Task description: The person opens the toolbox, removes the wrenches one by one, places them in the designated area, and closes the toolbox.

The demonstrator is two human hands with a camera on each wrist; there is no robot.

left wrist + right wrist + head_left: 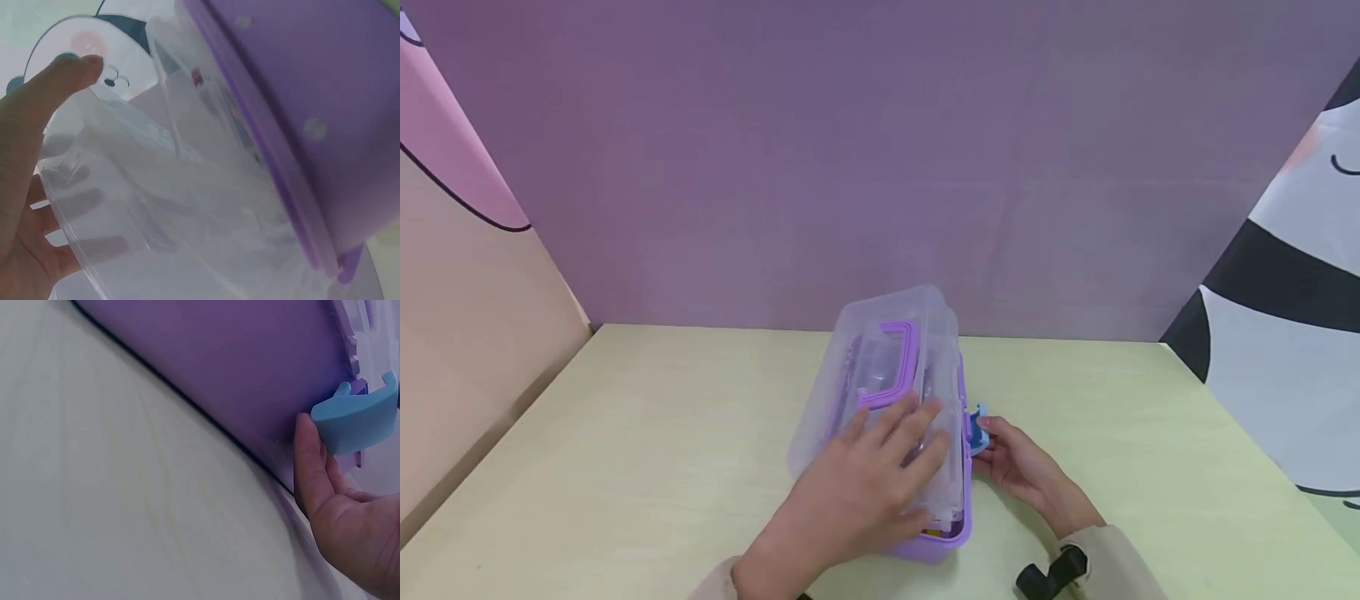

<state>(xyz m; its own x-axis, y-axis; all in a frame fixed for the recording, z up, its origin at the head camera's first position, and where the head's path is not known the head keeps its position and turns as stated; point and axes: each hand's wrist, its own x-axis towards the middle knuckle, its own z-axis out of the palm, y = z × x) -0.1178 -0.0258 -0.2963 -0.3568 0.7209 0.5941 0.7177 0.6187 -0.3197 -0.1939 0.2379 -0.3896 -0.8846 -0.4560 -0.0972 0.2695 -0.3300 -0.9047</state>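
A purple storage box (928, 547) with a clear plastic lid (880, 310) stands on the table, its purple carry handle (910, 358) lying on top. The lid sits slightly raised at the near right side, where a bit of yellow shows inside. My left hand (868, 479) rests on the lid with fingers spread; in the left wrist view its fingers (81, 203) show through the clear plastic. On the box's right side a light-blue latch (356, 419) sticks outward, swung away from the lid. My right hand (1026, 467) pinches this latch between thumb and fingers.
The pale wooden table (625, 433) runs to a purple back panel (850, 167). Cartoon-printed panels stand at the left (467, 250) and right (1285, 333). A black strap mount (1052, 573) sits on the right wrist.
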